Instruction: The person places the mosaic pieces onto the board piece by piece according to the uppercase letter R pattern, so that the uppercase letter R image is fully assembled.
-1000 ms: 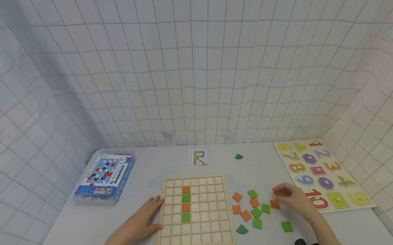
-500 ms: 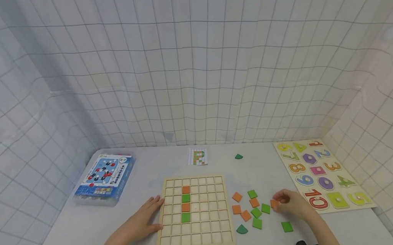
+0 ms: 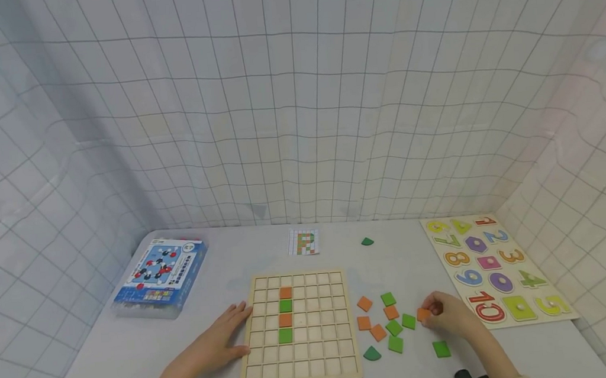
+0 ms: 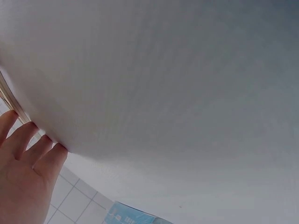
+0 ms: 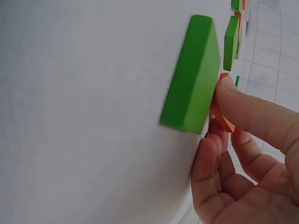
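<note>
A wooden grid board (image 3: 316,351) lies in front of the person, with two orange and two green square tiles stacked in one column. My left hand (image 3: 214,340) rests against the board's left edge, fingers extended; the left wrist view shows its fingertips along that edge. On the right, my right hand (image 3: 452,315) pinches an orange square tile (image 5: 224,105) between thumb and fingers, close to the table. Beside it in the right wrist view is a green square tile (image 5: 194,77). Several loose orange and green tiles (image 3: 394,328) lie between the board and this hand.
A small pattern card (image 3: 304,242) lies behind the board. Dark green quarter-round pieces lie at the back (image 3: 367,241) and near the board's right side (image 3: 372,353). A boxed molecule kit (image 3: 160,277) stands at left; a number puzzle board (image 3: 496,269) lies at right.
My right hand has closed its thumb and fingers on the orange tile, which has shifted slightly. The left hand keeps its place at the board.
</note>
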`<control>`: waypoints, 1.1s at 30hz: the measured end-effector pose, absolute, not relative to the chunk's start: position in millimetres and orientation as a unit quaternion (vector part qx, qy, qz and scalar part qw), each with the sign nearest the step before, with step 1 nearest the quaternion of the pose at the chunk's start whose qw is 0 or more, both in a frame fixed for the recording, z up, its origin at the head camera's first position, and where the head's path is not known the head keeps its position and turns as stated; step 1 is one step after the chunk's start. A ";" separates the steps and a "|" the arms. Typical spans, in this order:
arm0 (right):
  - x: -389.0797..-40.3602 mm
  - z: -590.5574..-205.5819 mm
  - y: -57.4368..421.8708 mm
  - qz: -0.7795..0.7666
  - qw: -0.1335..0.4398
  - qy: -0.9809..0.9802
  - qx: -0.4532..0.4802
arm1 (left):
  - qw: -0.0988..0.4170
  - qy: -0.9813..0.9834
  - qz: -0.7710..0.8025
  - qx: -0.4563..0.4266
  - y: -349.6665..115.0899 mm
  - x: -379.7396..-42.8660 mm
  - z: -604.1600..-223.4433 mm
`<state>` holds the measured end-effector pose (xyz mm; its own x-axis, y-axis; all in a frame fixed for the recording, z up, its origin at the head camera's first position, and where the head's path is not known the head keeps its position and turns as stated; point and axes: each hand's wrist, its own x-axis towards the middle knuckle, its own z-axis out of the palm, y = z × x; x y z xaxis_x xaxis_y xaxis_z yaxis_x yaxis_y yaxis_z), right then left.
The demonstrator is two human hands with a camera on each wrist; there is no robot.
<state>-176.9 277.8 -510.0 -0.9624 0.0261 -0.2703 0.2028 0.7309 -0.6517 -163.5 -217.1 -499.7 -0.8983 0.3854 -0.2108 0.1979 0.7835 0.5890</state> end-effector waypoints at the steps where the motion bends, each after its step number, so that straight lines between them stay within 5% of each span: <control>1: -176.6 -509.6 277.8 -0.361 0.121 0.923 0.062 | 0.163 0.930 0.290 0.156 -217.1 -163.7 -500.0; 16: -175.9 -494.7 263.5 -0.415 0.100 0.903 0.046 | 0.166 0.931 0.287 0.150 -217.1 -163.9 -500.9; 33: -185.9 -476.4 160.8 -0.518 0.131 0.841 -0.083 | 0.166 0.929 0.291 0.155 -218.1 -163.2 -499.8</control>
<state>-185.9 160.8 -476.4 -0.9521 -0.2746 -0.1343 -0.0034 0.4487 -0.8937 -163.2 -218.1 -499.8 -0.8972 0.3842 -0.2178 0.1911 0.7824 0.5928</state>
